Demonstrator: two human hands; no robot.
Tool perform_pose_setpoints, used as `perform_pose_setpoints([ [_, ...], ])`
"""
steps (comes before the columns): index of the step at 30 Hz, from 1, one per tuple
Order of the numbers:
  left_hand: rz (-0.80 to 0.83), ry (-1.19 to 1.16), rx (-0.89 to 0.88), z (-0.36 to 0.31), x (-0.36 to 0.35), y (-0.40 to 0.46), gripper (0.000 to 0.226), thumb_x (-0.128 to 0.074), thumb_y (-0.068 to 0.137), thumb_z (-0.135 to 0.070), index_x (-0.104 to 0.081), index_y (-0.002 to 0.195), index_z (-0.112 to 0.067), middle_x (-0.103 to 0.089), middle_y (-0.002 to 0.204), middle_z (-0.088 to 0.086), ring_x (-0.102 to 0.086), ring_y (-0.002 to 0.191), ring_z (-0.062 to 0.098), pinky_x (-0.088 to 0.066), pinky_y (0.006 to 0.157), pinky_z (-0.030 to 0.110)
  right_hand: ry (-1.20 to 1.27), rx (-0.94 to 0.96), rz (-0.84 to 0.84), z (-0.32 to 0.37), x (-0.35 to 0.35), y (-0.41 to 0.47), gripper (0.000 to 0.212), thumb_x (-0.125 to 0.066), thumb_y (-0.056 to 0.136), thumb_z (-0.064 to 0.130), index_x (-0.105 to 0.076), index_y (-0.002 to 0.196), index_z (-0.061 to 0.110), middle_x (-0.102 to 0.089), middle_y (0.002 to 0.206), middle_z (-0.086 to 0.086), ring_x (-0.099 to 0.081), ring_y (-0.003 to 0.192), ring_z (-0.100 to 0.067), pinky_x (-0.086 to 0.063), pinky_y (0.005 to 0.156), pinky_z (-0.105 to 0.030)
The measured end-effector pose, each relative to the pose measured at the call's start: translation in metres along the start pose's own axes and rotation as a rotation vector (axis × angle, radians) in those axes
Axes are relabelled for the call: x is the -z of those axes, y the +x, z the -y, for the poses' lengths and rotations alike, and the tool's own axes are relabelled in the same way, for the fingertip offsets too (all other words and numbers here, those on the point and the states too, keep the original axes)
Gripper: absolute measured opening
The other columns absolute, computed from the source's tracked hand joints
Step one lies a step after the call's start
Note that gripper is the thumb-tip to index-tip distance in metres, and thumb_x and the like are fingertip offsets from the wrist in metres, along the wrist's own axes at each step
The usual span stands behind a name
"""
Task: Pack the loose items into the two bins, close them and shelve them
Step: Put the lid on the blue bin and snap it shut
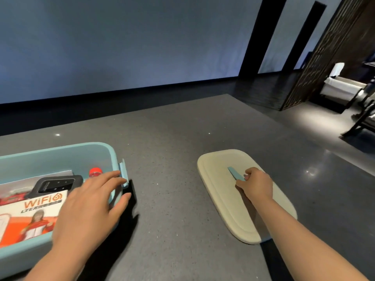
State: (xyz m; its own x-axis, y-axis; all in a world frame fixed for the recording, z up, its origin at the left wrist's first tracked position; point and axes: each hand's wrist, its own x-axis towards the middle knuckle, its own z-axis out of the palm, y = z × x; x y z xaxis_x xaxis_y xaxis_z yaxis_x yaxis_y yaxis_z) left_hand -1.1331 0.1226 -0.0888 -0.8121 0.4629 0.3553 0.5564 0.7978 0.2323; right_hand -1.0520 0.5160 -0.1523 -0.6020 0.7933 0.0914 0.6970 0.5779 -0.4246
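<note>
On the grey counter, right grip (256, 184) curled round cream lid's blue handle (235, 174), left grip (92, 207) spread wide over blue bin's rim (113, 153)

Readable print was only on the box inside the blue bin.

The white and orange box (34, 216) in the light blue bin (60, 149) carried the big orange word "WiFi" followed by a "6" drawn as a round logo. Under it stood a dark line that began with "LTE"; the characters after it were too blurred to read. The black device (54, 185) above the box had small markings that could not be read.
</note>
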Motion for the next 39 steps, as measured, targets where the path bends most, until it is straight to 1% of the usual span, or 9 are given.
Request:
perform_pose_setpoints([
  [4,-0.044,-0.088,0.017,-0.002,0.001,-0.002,0.027,-0.062,0.082,-0.045,-0.067,0.102,-0.028,-0.063,0.119,-0.011,-0.059,0.108,0.019,-0.048,0.083,0.038,0.078,0.123,-0.061,0.023,0.025,-0.01,0.052,-0.083,0.067,0.024,-0.068,0.116,0.011,-0.073,0.096,-0.001,-0.066,0.087,-0.021,-0.05,0.078,-0.031],
  [10,-0.312,-0.712,0.244,0.008,0.02,-0.026,0.018,-0.059,0.081,-0.033,-0.065,0.099,-0.033,-0.061,0.113,-0.024,-0.052,0.115,0.0,-0.044,0.096,0.032,0.191,0.458,-0.071,0.125,0.067,-0.036,0.052,-0.085,0.069,0.028,-0.066,0.118,0.021,-0.065,0.088,0.012,-0.061,0.077,-0.007,-0.049,0.076,-0.025],
  [14,-0.509,-0.724,0.285,0.038,0.05,-0.051,0.02,-0.058,0.084,-0.027,-0.064,0.101,-0.035,-0.061,0.114,-0.022,-0.054,0.116,0.006,-0.047,0.091,0.032,0.319,0.691,-0.025,0.211,0.074,-0.065,0.049,-0.082,0.071,0.03,-0.066,0.117,0.026,-0.064,0.085,0.017,-0.061,0.075,0.0,-0.042,0.067,-0.011],
  [16,-0.605,-0.707,0.301,0.054,0.066,-0.061,0.021,-0.056,0.084,-0.027,-0.064,0.101,-0.035,-0.059,0.114,-0.021,-0.053,0.116,0.008,-0.05,0.089,0.034,0.366,0.796,0.07,0.253,0.065,-0.081,0.048,-0.082,0.072,0.03,-0.065,0.117,0.029,-0.063,0.085,0.022,-0.061,0.076,0.0,-0.041,0.065,-0.009],
  [19,-0.686,-0.62,0.309,0.074,0.083,-0.074,0.022,-0.054,0.083,-0.027,-0.064,0.102,-0.029,-0.058,0.114,-0.019,-0.052,0.117,0.012,-0.044,0.096,0.029,0.374,0.942,0.227,0.306,0.043,-0.106,0.047,-0.08,0.074,0.032,-0.064,0.119,0.03,-0.062,0.088,0.023,-0.061,0.079,0.0,-0.043,0.066,-0.008],
  [23,-0.669,-0.538,0.369,0.099,0.093,-0.094,0.025,-0.062,0.085,-0.016,-0.062,0.105,-0.031,-0.054,0.12,-0.018,-0.049,0.119,0.008,-0.035,0.094,0.006,0.279,1.087,0.379,0.356,0.007,-0.14,0.045,-0.079,0.076,0.037,-0.062,0.118,0.036,-0.06,0.09,0.026,-0.061,0.08,0.003,-0.042,0.059,-0.004],
  [25,-0.645,-0.516,0.405,0.111,0.096,-0.104,0.028,-0.063,0.086,-0.015,-0.06,0.104,-0.037,-0.051,0.122,-0.023,-0.046,0.119,0.003,-0.034,0.091,0.003,0.256,1.132,0.434,0.371,-0.008,-0.154,0.045,-0.078,0.077,0.037,-0.062,0.119,0.035,-0.063,0.096,0.022,-0.062,0.081,0.0,-0.048,0.064,-0.006],
  [31,-0.465,-0.469,0.453,0.138,0.097,-0.113,0.036,-0.063,0.085,-0.016,-0.056,0.106,-0.044,-0.046,0.126,-0.032,-0.043,0.121,-0.001,-0.038,0.1,0.031,0.203,1.191,0.501,0.378,-0.037,-0.172,0.039,-0.076,0.078,0.032,-0.065,0.116,0.028,-0.066,0.094,0.02,-0.063,0.085,-0.006,-0.055,0.077,-0.022],
  [39,-0.326,-0.476,0.391,0.141,0.092,-0.1,0.038,-0.061,0.087,-0.021,-0.049,0.109,-0.049,-0.046,0.128,-0.029,-0.042,0.123,0.0,-0.037,0.105,0.033,0.211,1.152,0.545,0.37,-0.05,-0.187,0.037,-0.075,0.081,0.037,-0.062,0.116,0.035,-0.063,0.1,0.023,-0.063,0.09,-0.004,-0.049,0.074,-0.007],
])
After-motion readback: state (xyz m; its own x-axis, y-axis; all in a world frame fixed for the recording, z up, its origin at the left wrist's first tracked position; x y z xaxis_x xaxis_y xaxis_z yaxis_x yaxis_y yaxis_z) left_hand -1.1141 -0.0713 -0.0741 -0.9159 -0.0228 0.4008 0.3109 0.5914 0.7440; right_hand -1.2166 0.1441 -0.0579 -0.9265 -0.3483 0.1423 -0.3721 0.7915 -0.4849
